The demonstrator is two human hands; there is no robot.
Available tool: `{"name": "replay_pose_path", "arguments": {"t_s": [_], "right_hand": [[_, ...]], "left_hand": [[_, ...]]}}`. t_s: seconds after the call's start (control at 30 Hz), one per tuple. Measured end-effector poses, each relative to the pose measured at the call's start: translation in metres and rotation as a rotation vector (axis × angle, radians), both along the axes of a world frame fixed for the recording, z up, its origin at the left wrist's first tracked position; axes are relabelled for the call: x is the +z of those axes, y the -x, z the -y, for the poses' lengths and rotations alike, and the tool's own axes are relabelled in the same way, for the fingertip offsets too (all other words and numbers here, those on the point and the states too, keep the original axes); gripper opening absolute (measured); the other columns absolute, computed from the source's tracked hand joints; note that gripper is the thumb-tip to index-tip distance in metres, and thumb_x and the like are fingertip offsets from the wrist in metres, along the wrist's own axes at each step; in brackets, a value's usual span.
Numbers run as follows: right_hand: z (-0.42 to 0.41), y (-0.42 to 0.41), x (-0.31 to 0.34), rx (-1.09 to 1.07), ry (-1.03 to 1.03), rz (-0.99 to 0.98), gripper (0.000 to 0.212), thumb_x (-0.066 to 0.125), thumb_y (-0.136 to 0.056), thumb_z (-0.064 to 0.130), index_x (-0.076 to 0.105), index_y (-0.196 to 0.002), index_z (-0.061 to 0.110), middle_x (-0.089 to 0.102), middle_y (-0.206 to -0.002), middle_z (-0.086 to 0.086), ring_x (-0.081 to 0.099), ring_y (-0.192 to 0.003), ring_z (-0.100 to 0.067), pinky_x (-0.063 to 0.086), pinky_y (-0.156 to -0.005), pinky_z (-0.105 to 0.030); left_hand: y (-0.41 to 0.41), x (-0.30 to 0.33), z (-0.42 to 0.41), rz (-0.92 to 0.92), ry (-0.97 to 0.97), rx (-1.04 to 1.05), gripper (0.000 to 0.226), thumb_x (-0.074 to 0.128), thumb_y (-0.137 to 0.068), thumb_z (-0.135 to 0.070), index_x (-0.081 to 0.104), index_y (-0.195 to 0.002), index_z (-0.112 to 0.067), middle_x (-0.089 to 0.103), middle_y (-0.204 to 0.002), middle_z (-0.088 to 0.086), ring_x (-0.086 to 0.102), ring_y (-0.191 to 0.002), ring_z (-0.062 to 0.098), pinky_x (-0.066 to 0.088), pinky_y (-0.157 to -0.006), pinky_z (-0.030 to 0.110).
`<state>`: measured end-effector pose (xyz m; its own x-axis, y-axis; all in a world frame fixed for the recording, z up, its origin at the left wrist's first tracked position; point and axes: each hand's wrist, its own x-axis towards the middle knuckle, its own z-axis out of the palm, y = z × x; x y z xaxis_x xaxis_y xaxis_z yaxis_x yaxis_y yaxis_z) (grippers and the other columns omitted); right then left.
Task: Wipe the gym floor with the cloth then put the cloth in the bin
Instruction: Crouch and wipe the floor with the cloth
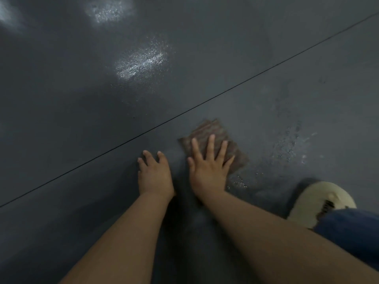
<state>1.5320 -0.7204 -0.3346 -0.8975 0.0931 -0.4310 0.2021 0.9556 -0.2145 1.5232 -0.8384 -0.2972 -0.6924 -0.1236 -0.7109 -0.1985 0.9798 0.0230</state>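
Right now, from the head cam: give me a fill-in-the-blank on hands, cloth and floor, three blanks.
1. The cloth lies flat under the ____ hand.
2. The left hand rests on the bare ____, beside the cloth.
3. The right hand has its fingers ____, not curled.
Missing words: right; floor; spread

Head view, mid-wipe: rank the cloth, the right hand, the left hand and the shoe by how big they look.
1. shoe, partly hidden by the jeans and nearer the camera, so unsure
2. cloth, partly covered
3. right hand and left hand, too alike to rank
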Motion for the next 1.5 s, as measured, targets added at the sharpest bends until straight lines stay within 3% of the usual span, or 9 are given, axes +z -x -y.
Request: {"name": "replay_pose_path", "arguments": {"t_s": [0.17,0.27,0.37,0.5,0.63,0.97,1.2,1.37,1.5], "right_hand": [[-0.009,0.04,-0.005,0.286,-0.03,-0.05,0.053,0.02,-0.097,0.057,0.002,-0.146,0.049,-0.017,-0.158,0.0,-0.025,-0.139,-0.042,-0.018,-0.102,-0.066],[-0.027,0.082,-0.006,0.439,-0.067,-0.077,0.052,0.019,-0.096,0.06,0.004,-0.145,0.052,-0.015,-0.159,0.004,-0.022,-0.141,-0.039,-0.014,-0.104,-0.067],[-0.055,0.111,-0.009,0.309,-0.068,-0.088,0.051,0.019,-0.096,0.058,0.005,-0.145,0.052,-0.013,-0.159,0.006,-0.019,-0.143,-0.036,-0.011,-0.107,-0.065],[-0.107,0.107,-0.008,-0.027,-0.064,-0.053,0.051,0.016,-0.098,0.054,0.002,-0.147,0.049,-0.014,-0.159,0.004,-0.02,-0.143,-0.035,-0.012,-0.108,-0.063],[-0.105,0.07,-0.006,-0.148,-0.066,-0.058,0.052,0.016,-0.1,0.049,-0.002,-0.148,0.045,-0.015,-0.159,-0.002,-0.019,-0.142,-0.036,-0.011,-0.11,-0.062],[-0.15,0.119,-0.007,0.221,-0.091,-0.066,0.05,0.014,-0.098,0.054,-0.001,-0.145,0.051,-0.015,-0.159,0.005,-0.02,-0.143,-0.034,-0.012,-0.109,-0.063],[-0.167,0.109,-0.008,-0.36,-0.079,-0.069,0.051,0.016,-0.1,0.049,0.001,-0.148,0.044,-0.014,-0.159,-0.001,-0.019,-0.143,-0.036,-0.011,-0.109,-0.063],[-0.145,0.104,-0.009,-0.308,-0.074,-0.081,0.051,0.015,-0.1,0.05,0.0,-0.148,0.045,-0.016,-0.158,-0.003,-0.021,-0.141,-0.04,-0.015,-0.105,-0.066],[-0.183,0.152,-0.005,-0.001,-0.064,-0.055,0.05,0.013,-0.098,0.056,0.001,-0.146,0.05,-0.015,-0.159,0.003,-0.021,-0.142,-0.037,-0.013,-0.106,-0.066]], "left_hand": [[0.001,0.003,-0.004,0.028,0.029,0.013,0.117,0.08,-0.073,-0.031,-0.005,-0.15,-0.01,-0.01,-0.155,0.024,0.0,-0.144,0.04,0.021,-0.115,0.042],[0.003,0.004,-0.013,0.039,0.098,0.023,0.1,0.07,-0.084,-0.025,-0.003,-0.15,-0.008,-0.011,-0.154,0.026,0.0,-0.144,0.041,0.017,-0.114,0.05],[0.011,0.006,-0.032,0.001,0.084,0.09,0.083,0.057,-0.09,-0.019,0.0,-0.15,-0.007,-0.015,-0.153,0.025,-0.005,-0.144,0.04,0.008,-0.114,0.055],[0.024,0.009,-0.07,-0.056,-0.069,0.069,0.101,0.07,-0.082,-0.031,-0.003,-0.151,-0.017,-0.017,-0.155,0.019,-0.007,-0.145,0.035,0.008,-0.116,0.049],[0.029,0.009,-0.099,-0.046,-0.09,-0.08,0.116,0.075,-0.074,-0.044,-0.007,-0.151,-0.02,-0.018,-0.155,0.016,-0.006,-0.145,0.035,0.007,-0.117,0.044],[0.036,0.003,-0.146,0.046,-0.012,-0.173,0.126,0.079,-0.07,-0.044,-0.015,-0.149,-0.014,-0.021,-0.152,0.025,-0.007,-0.142,0.046,0.015,-0.115,0.047],[0.042,0.005,-0.151,0.07,-0.025,-0.166,0.124,0.081,-0.071,-0.036,-0.012,-0.15,-0.011,-0.021,-0.15,0.03,-0.005,-0.14,0.05,0.016,-0.114,0.051],[0.043,0.004,-0.151,0.071,-0.028,-0.162,0.126,0.082,-0.069,-0.038,-0.011,-0.15,-0.011,-0.021,-0.15,0.03,-0.005,-0.14,0.05,0.017,-0.114,0.051],[0.041,0.002,-0.15,0.061,-0.046,-0.156,0.126,0.082,-0.068,-0.038,-0.011,-0.15,-0.012,-0.022,-0.15,0.029,-0.005,-0.14,0.05,0.018,-0.113,0.051]]}}
